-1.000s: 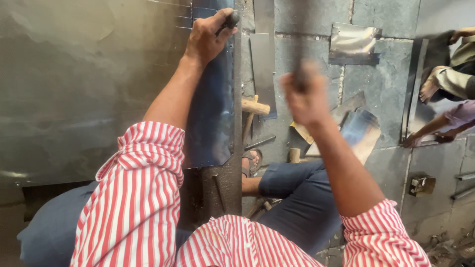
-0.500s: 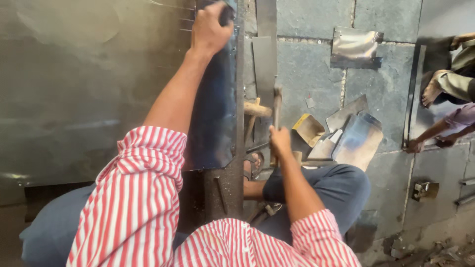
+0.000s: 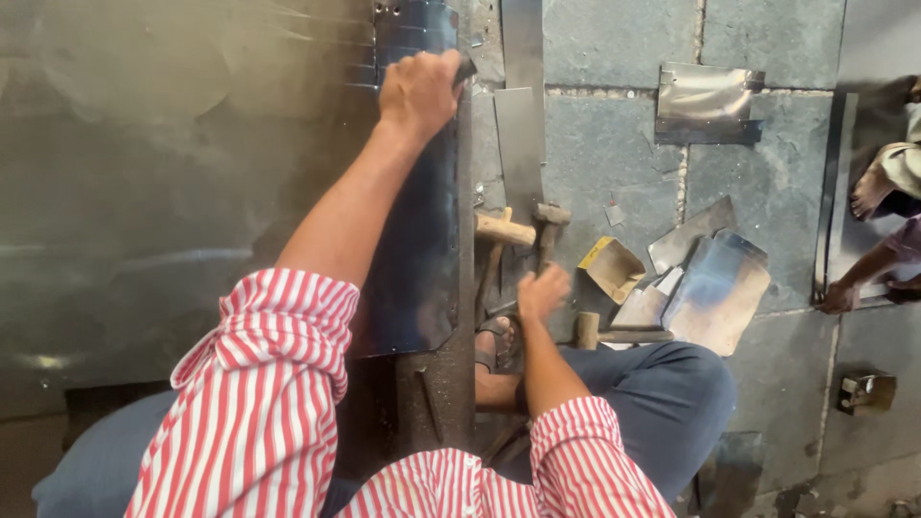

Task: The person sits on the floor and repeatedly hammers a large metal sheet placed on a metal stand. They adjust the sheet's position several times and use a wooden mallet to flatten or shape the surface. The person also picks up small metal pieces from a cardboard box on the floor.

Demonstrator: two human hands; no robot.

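Your left hand [image 3: 419, 91], up at eleven o'clock, is clamped with curled fingers on a small dark tool, pressing it to the right edge of the dark metal sheet [image 3: 414, 240]. That sheet lies over the steel rail [image 3: 464, 317], which runs from twelve o'clock down toward your lap. The sheet's cut edge passes right under your forearm, so if the hand slips off the tool, your wrist could drag along it and get sliced. That is my reading of the risk, not something shown.

Your right hand [image 3: 543, 291], just right of centre, has its fingers closed around the handle of a hammer [image 3: 550, 230] whose head points toward twelve o'clock. Your sandalled foot [image 3: 497, 342] rests touching the rail, directly below that hand at six o'clock from it. A glancing blow or a loose grip would likely drop the head onto your toes or onto your left forearm.

At three o'clock, another person's hand [image 3: 840, 297] and bare foot [image 3: 871, 192] rest on the stone floor [image 3: 614, 153], well apart from you but close to loose offcuts.

Counted, left to right: one dark sheet, one rail, two wooden mallets [image 3: 507, 230] beside it, one hammer in your grip, one folded yellow scrap [image 3: 612, 269], one bent shiny offcut [image 3: 708, 104] at one o'clock.
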